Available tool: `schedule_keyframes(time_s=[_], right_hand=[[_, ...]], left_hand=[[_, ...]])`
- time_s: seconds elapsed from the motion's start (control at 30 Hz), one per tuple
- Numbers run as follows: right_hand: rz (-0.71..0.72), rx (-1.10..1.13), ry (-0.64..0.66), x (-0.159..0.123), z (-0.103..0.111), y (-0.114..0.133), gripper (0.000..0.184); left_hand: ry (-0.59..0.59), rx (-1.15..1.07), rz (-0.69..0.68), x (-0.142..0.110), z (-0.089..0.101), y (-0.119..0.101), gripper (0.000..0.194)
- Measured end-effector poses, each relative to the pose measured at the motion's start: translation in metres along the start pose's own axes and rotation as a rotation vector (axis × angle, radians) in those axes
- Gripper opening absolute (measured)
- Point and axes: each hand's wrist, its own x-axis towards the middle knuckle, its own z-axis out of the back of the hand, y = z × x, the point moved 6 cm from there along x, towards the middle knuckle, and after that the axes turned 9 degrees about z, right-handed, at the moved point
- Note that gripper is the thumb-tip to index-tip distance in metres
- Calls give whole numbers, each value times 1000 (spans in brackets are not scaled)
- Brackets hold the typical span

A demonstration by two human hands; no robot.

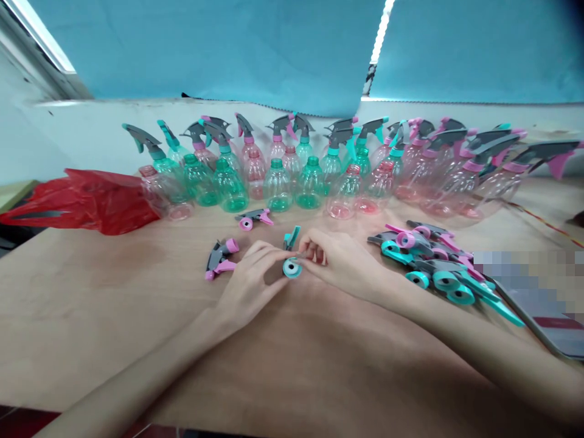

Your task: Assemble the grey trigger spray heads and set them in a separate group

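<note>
Looks forward and down from the head, close over left hand (249, 277) and right hand (340, 258), out to far wall (104, 118).

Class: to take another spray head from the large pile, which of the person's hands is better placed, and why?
Probably the right hand: the pile of spray heads lies nearer, on that side, while the left hand is farther off, across the teal-collared spray head between them.

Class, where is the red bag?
In the head view, the red bag lies at the left of the table, beside the leftmost pink bottle, farther back than the left hand.
</note>
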Motion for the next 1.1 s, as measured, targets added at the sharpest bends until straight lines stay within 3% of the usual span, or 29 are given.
schedule_keyframes(time_s=[0.13, 0.5, 0.7, 1.1], right_hand=[[-27, 49, 46, 0, -7, 1, 14], [-88, 352, 154, 4, -17, -2, 20], [-142, 378, 121, 2, -29, -7, 22], [-313, 646, -48, -11, -56, -8, 22]], left_hand=[[-65, -91, -6, -5, -5, -3, 23], [-109, -140, 17, -6, -2, 4, 21], [-83, -150, -16, -8, -3, 3, 21], [-105, -55, -80, -12, -5, 4, 27]])
